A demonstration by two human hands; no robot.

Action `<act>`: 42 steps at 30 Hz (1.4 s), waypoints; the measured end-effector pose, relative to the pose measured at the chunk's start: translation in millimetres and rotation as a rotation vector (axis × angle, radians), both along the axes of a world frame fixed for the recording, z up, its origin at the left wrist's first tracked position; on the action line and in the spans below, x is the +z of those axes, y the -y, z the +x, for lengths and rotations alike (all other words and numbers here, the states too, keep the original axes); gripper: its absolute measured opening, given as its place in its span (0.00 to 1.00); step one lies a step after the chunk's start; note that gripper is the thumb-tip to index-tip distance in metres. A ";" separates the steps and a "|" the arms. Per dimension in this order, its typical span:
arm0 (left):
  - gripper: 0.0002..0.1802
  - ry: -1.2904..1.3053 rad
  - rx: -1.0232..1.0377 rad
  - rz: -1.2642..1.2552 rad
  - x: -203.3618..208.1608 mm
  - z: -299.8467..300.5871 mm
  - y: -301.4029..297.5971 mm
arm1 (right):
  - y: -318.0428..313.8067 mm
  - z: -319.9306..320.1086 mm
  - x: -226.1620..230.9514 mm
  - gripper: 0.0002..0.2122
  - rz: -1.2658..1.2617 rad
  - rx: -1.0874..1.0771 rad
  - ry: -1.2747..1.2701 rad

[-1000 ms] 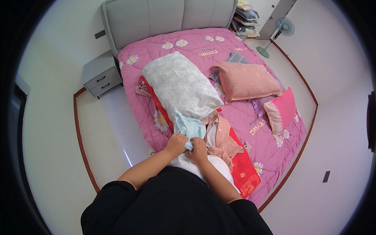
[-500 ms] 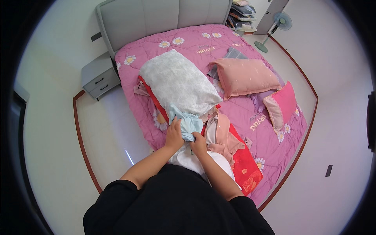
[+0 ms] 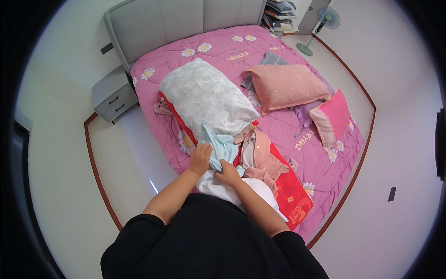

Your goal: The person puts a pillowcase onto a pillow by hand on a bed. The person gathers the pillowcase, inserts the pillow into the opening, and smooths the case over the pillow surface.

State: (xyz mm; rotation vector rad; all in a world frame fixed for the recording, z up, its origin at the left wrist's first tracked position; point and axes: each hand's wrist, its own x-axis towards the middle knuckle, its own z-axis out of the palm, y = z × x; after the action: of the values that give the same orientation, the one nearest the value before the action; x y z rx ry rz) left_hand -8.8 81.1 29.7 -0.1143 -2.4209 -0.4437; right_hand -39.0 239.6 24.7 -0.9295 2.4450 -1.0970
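A light blue cloth (image 3: 222, 148) is gripped by both hands, which are positioned close together at the near end of the bed. The upper left part of the cloth is held in the left hand (image 3: 200, 158), with the fingers curled into it. The lower edge is pinched by the right hand (image 3: 227, 173). The cloth is bunched between them, its upper tip overlapping the near edge of a grey-white patterned pillow (image 3: 209, 97).

A white fabric item (image 3: 253, 189) is located beneath the right forearm, against the black-clothed torso. A peach cloth (image 3: 264, 160) is crumpled to the right, on a red textile (image 3: 298, 188) marked with gold motifs; whether characters are included cannot be determined.

The bed is covered by a pink quilt (image 3: 278, 135) printed with white daisies. Cream-yellow block lettering (image 3: 304, 140), accompanied by smaller dark lettering, is repeated at several places on the quilt. A peach pillow (image 3: 290, 86) is laid partly over a grey checked cloth (image 3: 274, 59), with a two-tone pink pillow (image 3: 337, 114) placed nearby. The bed is bounded by a grey headboard (image 3: 181, 18) and flanked by a two-drawer nightstand (image 3: 114, 95).
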 end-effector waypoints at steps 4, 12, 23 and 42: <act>0.11 0.159 -0.216 0.056 6.0 15.3 -6.9 | -1.5 -0.6 -9.5 0.14 0.019 -0.091 -0.105; 0.09 0.559 -0.312 0.055 7.1 20.2 -24.6 | -1.7 4.1 -24.5 0.11 0.135 -0.150 -0.149; 0.10 0.565 -0.260 0.165 5.6 24.0 -28.3 | -3.4 -1.6 -19.7 0.14 -0.041 -0.140 -0.109; 0.22 0.403 -0.063 -0.137 -2.4 -18.1 14.5 | -1.7 9.9 -41.3 0.24 0.070 0.474 0.594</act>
State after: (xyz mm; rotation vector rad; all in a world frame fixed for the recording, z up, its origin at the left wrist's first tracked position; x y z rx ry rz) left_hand -26.9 66.6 27.3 -0.1749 -2.8517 -0.3543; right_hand -29.2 241.4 -16.6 -0.9281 1.6656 -0.9348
